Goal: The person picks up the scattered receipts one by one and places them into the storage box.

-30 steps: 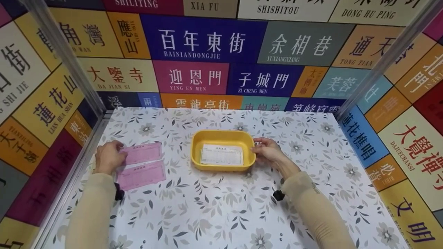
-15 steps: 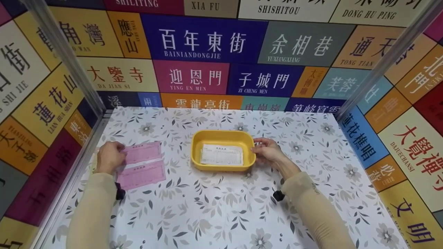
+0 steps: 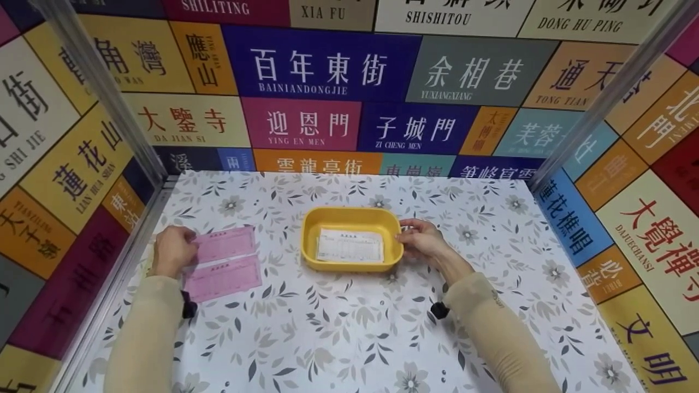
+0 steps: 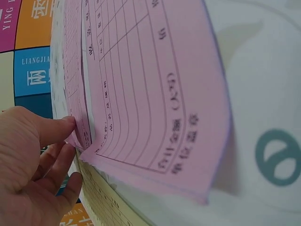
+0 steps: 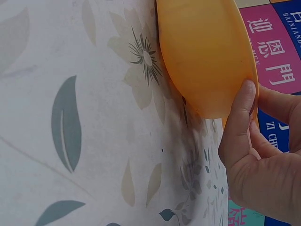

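Note:
Two pink printed slips lie one behind the other at the left: the far slip (image 3: 225, 243) and the near slip (image 3: 225, 278). My left hand (image 3: 173, 252) pinches the left end of the far slip between thumb (image 4: 59, 129) and fingers. In the left wrist view, the near slip (image 4: 141, 94) fills the middle, its end slightly raised. A yellow printed paper (image 4: 110, 200) shows below it, partly hidden. At the centre stands a yellow plastic tub (image 3: 352, 266) with white printed slips (image 3: 350, 245) inside. My right hand (image 3: 428, 240) grips the tub's right rim, thumb outside.
The table (image 3: 327, 338) has a white cloth with grey leaves and flowers. Panels with coloured street-name signs (image 3: 322, 63) enclose the back and both sides. Metal posts (image 3: 112, 90) stand at the back corners.
My left thumb and fingers have drawn slightly left along the far pink slip, and a yellowish paper edge now shows beside that hand. The right hand and tub stay still.

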`<action>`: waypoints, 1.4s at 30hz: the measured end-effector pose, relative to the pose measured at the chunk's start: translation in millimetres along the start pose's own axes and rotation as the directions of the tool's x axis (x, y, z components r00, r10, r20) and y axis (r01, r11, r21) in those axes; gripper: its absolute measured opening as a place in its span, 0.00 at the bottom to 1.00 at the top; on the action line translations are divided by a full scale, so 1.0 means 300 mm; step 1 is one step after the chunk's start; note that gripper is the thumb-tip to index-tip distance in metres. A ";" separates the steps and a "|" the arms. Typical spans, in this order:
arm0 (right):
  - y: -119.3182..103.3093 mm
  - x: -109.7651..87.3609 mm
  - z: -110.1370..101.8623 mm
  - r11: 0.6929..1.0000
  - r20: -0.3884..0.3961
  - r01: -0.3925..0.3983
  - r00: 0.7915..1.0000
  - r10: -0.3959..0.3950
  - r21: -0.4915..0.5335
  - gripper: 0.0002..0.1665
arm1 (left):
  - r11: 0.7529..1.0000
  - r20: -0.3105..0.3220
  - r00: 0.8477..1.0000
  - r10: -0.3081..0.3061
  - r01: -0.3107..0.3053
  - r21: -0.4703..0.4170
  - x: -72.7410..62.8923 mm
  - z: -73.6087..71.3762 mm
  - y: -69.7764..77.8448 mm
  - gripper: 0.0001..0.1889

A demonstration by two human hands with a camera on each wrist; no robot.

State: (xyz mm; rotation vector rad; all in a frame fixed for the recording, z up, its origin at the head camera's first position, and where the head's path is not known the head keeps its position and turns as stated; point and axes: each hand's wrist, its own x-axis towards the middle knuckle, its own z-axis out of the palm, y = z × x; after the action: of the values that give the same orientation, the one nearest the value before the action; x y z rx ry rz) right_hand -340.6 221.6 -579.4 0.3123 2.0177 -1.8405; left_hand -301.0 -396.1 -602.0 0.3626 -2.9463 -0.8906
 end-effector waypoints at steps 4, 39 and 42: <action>0.004 -0.002 0.000 1.000 0.013 0.018 1.000 -0.018 0.011 0.33 | 0.999 -0.014 0.999 0.034 -0.035 -0.005 -0.003 0.001 -0.010 0.19; 0.009 -0.005 0.000 0.999 0.019 0.028 0.999 -0.029 0.015 0.33 | 0.977 -0.250 0.957 0.148 -0.181 -0.113 -0.037 -0.010 0.071 0.21; 0.007 -0.004 0.000 0.999 0.017 0.026 1.000 -0.026 0.022 0.33 | 0.978 -0.268 0.955 0.129 -0.167 -0.125 -0.038 -0.016 0.086 0.19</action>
State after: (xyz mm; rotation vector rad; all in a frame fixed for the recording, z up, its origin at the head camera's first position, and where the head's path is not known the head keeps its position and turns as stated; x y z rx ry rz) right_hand -338.7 221.9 -580.6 0.2763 2.0006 -1.8751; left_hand -294.9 -375.1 -583.4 0.2265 -2.6124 -0.9529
